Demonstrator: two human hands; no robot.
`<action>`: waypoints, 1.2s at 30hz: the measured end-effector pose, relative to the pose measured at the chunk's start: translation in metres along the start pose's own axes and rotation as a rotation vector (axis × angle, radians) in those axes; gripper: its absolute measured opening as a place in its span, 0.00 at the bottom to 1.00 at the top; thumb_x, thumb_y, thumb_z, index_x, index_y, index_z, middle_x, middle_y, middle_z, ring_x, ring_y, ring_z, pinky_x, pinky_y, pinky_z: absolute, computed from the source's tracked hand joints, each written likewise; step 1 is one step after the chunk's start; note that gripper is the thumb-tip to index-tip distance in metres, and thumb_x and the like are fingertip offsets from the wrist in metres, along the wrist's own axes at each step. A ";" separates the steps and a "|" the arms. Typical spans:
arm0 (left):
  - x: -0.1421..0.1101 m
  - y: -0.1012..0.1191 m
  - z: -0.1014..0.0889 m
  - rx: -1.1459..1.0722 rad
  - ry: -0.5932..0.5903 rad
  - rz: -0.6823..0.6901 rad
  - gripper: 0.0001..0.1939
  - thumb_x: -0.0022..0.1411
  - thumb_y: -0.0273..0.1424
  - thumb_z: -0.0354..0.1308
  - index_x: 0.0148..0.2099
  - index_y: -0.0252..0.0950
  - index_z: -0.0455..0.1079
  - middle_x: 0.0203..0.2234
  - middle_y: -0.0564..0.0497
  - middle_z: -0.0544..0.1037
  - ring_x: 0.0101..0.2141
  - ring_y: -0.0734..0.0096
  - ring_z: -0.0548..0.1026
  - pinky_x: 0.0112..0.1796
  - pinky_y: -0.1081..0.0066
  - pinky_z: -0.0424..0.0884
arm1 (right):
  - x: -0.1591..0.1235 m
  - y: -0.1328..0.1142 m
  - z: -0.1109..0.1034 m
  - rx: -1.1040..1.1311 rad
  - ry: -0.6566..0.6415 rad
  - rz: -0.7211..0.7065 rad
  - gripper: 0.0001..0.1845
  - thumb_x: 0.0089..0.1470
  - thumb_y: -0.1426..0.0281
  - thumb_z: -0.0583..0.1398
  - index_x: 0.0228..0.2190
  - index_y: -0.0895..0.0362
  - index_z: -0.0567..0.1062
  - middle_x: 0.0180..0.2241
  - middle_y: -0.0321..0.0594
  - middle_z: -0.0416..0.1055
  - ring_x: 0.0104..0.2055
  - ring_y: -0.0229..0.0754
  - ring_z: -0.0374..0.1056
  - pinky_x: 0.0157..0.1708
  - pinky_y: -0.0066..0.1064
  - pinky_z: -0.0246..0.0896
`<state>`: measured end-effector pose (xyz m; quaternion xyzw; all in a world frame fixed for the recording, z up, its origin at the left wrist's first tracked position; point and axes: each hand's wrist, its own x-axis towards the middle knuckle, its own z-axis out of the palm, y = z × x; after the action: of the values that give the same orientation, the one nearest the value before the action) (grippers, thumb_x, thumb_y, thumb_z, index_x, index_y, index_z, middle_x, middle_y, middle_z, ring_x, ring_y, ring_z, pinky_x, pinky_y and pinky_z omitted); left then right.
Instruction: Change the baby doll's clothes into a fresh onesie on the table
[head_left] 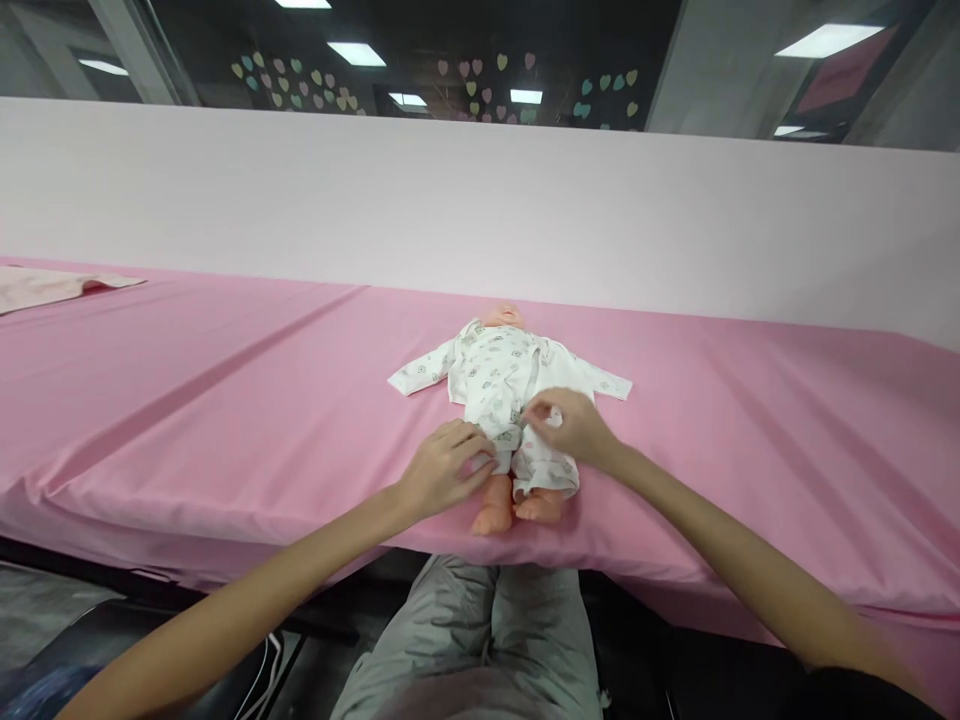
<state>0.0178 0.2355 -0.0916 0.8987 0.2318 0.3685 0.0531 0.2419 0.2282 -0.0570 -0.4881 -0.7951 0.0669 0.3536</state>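
A baby doll (504, 318) lies on its back on a pink-covered table (225, 400), head away from me, bare feet (517, 510) at the near edge. It wears a white printed baby garment (499, 375) with sleeves spread to both sides. My left hand (442, 465) rests on the garment's lower left hem beside the doll's leg, fingers curled and pinching the cloth. My right hand (574, 425) pinches the garment's lower right front near the doll's waist.
A folded pale pink cloth (52, 285) lies at the table's far left. A light pink wall panel (480, 200) runs behind the table. My grey-trousered legs (480, 640) sit under the table's near edge.
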 end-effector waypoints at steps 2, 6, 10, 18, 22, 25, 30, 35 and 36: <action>-0.005 -0.004 0.002 0.067 0.023 -0.046 0.07 0.62 0.34 0.51 0.39 0.38 0.68 0.33 0.49 0.73 0.34 0.70 0.69 0.37 0.69 0.66 | -0.015 -0.020 0.011 -0.221 -0.137 -0.128 0.07 0.52 0.69 0.56 0.26 0.57 0.73 0.26 0.39 0.70 0.32 0.40 0.63 0.36 0.32 0.53; -0.001 -0.017 0.003 0.272 0.017 -0.011 0.10 0.64 0.36 0.49 0.40 0.38 0.69 0.34 0.49 0.73 0.34 0.69 0.69 0.36 0.67 0.65 | -0.021 -0.026 0.028 -0.521 -0.143 -0.165 0.10 0.55 0.71 0.54 0.25 0.58 0.71 0.28 0.41 0.68 0.33 0.42 0.60 0.35 0.34 0.48; 0.002 -0.012 0.001 0.450 -0.022 0.040 0.13 0.66 0.33 0.44 0.36 0.35 0.69 0.34 0.46 0.72 0.33 0.66 0.67 0.33 0.65 0.61 | -0.019 -0.028 0.031 -0.709 -0.112 -0.227 0.09 0.55 0.73 0.53 0.25 0.59 0.70 0.28 0.44 0.67 0.32 0.45 0.57 0.33 0.37 0.45; -0.001 -0.006 -0.004 0.424 -0.127 -0.095 0.13 0.66 0.34 0.43 0.40 0.35 0.67 0.36 0.46 0.71 0.37 0.63 0.66 0.35 0.64 0.59 | -0.018 -0.033 0.028 -0.823 -0.153 -0.264 0.08 0.51 0.75 0.53 0.25 0.59 0.70 0.29 0.46 0.65 0.33 0.46 0.57 0.33 0.38 0.44; 0.001 -0.016 -0.004 0.516 -0.137 -0.068 0.12 0.65 0.33 0.43 0.40 0.36 0.67 0.36 0.45 0.71 0.36 0.62 0.65 0.35 0.62 0.57 | -0.012 -0.034 0.031 -0.697 -0.154 -0.254 0.07 0.49 0.76 0.54 0.22 0.59 0.70 0.28 0.44 0.66 0.32 0.43 0.57 0.34 0.37 0.45; 0.003 -0.015 -0.005 0.579 -0.157 -0.019 0.13 0.65 0.31 0.42 0.36 0.36 0.67 0.36 0.44 0.71 0.35 0.62 0.65 0.35 0.61 0.56 | -0.013 -0.042 0.028 -0.564 -0.202 -0.228 0.06 0.46 0.77 0.54 0.21 0.59 0.70 0.27 0.41 0.66 0.31 0.40 0.57 0.36 0.35 0.47; -0.006 0.020 -0.032 0.208 -0.366 -0.027 0.05 0.59 0.32 0.52 0.34 0.38 0.68 0.35 0.48 0.70 0.36 0.65 0.66 0.39 0.63 0.60 | -0.032 -0.057 0.013 -0.383 -0.404 -0.296 0.04 0.43 0.75 0.56 0.20 0.59 0.69 0.26 0.38 0.67 0.31 0.39 0.58 0.40 0.36 0.50; 0.003 0.026 -0.056 -0.215 -0.490 -0.060 0.06 0.60 0.32 0.51 0.36 0.39 0.69 0.36 0.51 0.71 0.38 0.69 0.69 0.40 0.70 0.65 | -0.027 -0.059 -0.012 -0.090 -0.540 -0.201 0.06 0.49 0.74 0.57 0.24 0.57 0.73 0.28 0.36 0.69 0.33 0.37 0.63 0.38 0.31 0.56; 0.011 0.015 -0.054 -0.240 -0.405 -0.117 0.08 0.61 0.33 0.49 0.38 0.40 0.69 0.36 0.51 0.72 0.39 0.70 0.70 0.41 0.70 0.66 | -0.017 -0.054 -0.016 -0.036 -0.499 -0.148 0.06 0.51 0.72 0.56 0.27 0.56 0.74 0.30 0.37 0.71 0.33 0.37 0.64 0.37 0.30 0.57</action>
<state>-0.0062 0.2228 -0.0416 0.9266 0.2225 0.2018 0.2262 0.2173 0.1821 -0.0289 -0.4031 -0.8924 0.1452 0.1418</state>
